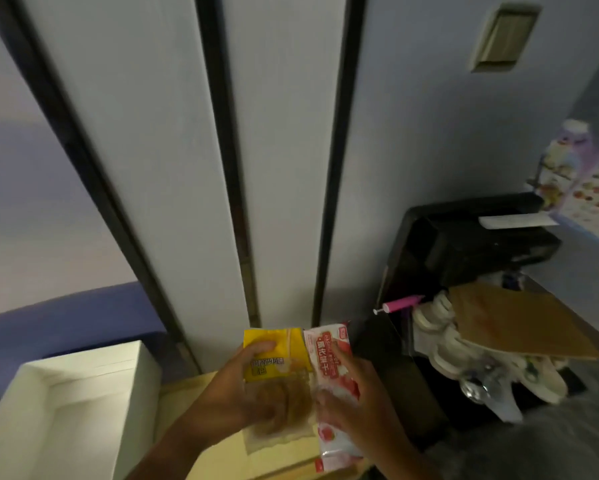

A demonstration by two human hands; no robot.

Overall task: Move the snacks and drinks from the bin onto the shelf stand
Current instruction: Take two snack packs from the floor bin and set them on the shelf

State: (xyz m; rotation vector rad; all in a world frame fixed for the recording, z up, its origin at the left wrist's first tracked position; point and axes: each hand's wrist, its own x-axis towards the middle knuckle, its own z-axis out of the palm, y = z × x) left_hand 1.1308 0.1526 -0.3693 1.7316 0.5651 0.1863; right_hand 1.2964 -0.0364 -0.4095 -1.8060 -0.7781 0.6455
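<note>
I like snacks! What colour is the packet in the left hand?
Yellow packet, head view.

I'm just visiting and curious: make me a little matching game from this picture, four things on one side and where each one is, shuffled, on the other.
Things:
1. yellow snack packet
2. red-and-white snack packet
3. white bin
4. pink tube

Places:
A. lower left corner of the view
B. held in the right hand
C. sticking out from the black stand on the right
D. held in the left hand

Pairs: 1-D, 2-B, 3-A, 4-C
</note>
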